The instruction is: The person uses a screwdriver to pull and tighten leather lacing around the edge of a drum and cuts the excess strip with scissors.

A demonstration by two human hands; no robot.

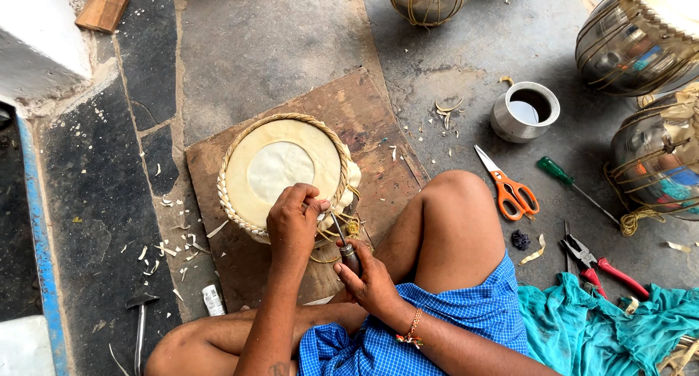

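Cream drumhead (280,168) sits on the wooden board (378,121). Left hand (293,223) pinches the braided rim (231,208); right hand (368,278) grips an awl (344,241). Best pry shallowly, keeping the 1 point off the skin.

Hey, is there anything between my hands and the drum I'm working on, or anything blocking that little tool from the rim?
Nothing visible is in the way. Your left hand rests right on the drum at its braided rim, and your right hand holds the tool with its tip up by the left fingers at that edge. Only loose cord hangs there.
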